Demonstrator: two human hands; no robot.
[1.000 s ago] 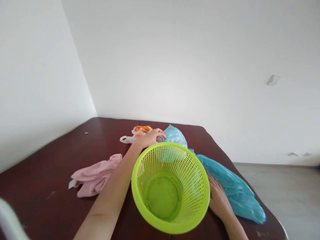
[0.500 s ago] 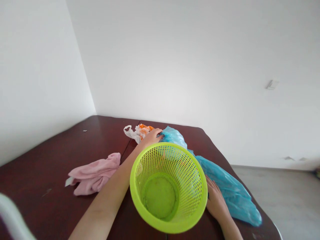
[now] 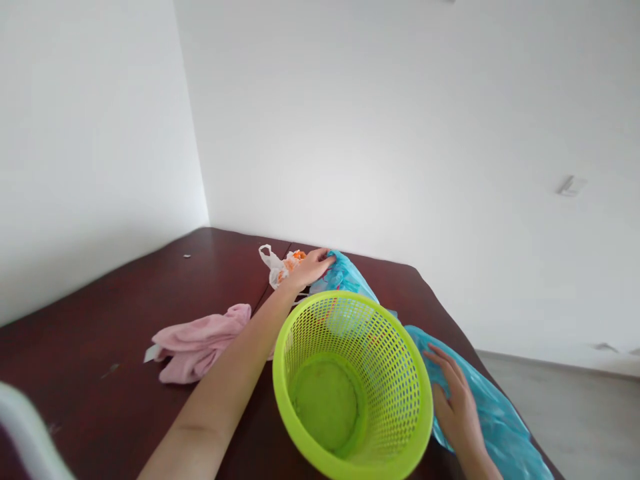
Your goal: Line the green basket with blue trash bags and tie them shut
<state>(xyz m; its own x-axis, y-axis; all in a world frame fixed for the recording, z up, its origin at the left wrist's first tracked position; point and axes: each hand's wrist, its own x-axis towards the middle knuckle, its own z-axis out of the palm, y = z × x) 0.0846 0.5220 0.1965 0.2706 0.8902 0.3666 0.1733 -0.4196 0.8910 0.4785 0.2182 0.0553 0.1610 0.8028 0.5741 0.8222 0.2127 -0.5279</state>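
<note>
Beyond the basket, my left hand (image 3: 313, 267) reaches forward with its fingers closed on the edge of a light blue plastic bag (image 3: 350, 275). My right hand (image 3: 453, 393) is at the basket's right side, fingers apart, lying against a longer blue plastic bag (image 3: 500, 417). Between my arms stands a lime green mesh basket (image 3: 327, 403), tilted toward me with a bare bottom; it hides part of the lighter bag. A crumpled white and orange plastic bag (image 3: 277, 270) lies beside my left wrist.
A pink cloth (image 3: 203, 340) with a white tag lies left of my forearm on the dark red-brown table (image 3: 115, 320). White walls (image 3: 350, 133) border the table behind and to the left. Grey floor (image 3: 560, 393) shows past its right edge. A blurred pale curved thing (image 3: 27, 433) is at the lower left.
My left hand has lifted the edge of the lighter blue bag a little. My right hand has risen from the table onto the longer blue bag. The view has shifted slightly.
</note>
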